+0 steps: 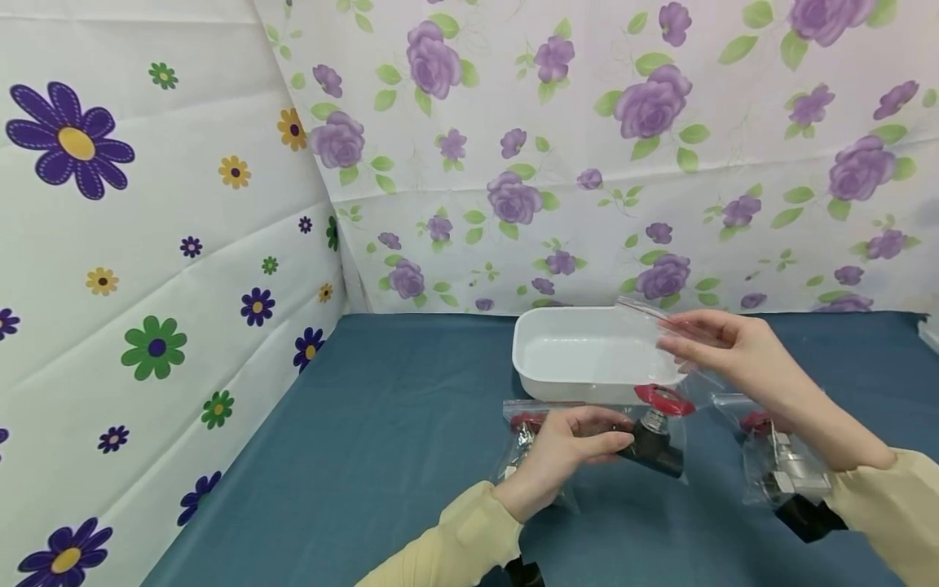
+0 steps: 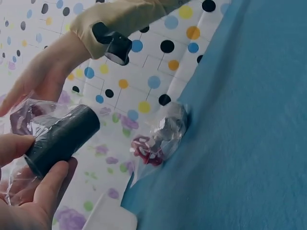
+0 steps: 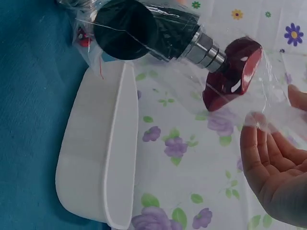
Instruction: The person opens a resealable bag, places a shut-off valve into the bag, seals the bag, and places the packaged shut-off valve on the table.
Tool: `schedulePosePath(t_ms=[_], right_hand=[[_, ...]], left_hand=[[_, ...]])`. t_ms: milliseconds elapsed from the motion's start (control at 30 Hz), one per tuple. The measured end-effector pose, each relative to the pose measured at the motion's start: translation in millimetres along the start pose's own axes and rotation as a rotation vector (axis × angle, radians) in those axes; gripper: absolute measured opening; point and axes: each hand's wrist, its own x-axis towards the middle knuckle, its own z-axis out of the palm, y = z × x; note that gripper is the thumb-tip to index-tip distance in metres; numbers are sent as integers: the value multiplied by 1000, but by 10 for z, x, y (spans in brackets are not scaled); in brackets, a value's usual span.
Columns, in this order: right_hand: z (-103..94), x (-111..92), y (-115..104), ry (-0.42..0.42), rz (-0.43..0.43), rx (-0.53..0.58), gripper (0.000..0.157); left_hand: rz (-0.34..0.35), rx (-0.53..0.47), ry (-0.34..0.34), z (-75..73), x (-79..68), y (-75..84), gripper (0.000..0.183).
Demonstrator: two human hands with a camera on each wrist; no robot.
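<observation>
A black valve (image 1: pixel 651 447) with a red handwheel (image 1: pixel 663 399) is inside a clear zip bag (image 1: pixel 703 390), held above the table. My left hand (image 1: pixel 561 452) grips the black body through the plastic; the left wrist view shows thumb and fingers around the black tube end (image 2: pixel 64 139). Higher up, my right hand (image 1: pixel 741 359) holds the upper part of the bag near its zip edge. In the right wrist view, the right fingers (image 3: pixel 273 153) touch the film beyond the handwheel, with the thumb apart from them. Behind the valve stands a white tray (image 1: pixel 565 390).
On the blue cloth, a bagged valve with a red handwheel (image 1: pixel 524 428) lies partly behind my left hand. A bagged silver valve (image 1: pixel 795 469) lies under my right forearm. Flowered curtains (image 1: pixel 469 244) border the table at the back and left.
</observation>
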Motion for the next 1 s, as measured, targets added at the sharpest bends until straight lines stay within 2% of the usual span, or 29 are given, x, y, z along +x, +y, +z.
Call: schedulePosePath(t_ms=[167, 233, 333, 467, 667, 833, 1000], right_hand=[[-15, -12, 153, -79, 6, 204, 47], [37, -21, 233, -132, 31, 293, 50], [142, -39, 351, -175, 72, 360, 53], [231, -62, 477, -161, 125, 358, 52], [261, -65, 592, -150, 172, 331, 48], [311, -62, 671, -184, 193, 293, 44], [356, -81, 759, -219, 205, 270, 42]], left_hand=[[25, -37, 64, 14, -3, 2, 22], [30, -47, 83, 18, 1, -9, 21], [7, -64, 80, 26, 6, -38, 22], [-69, -43, 38, 41, 6, -101, 22], [-186, 19, -14, 72, 14, -157, 18], [-273, 127, -93, 101, 0, -162, 13], [-317, 195, -134, 113, -9, -182, 14]])
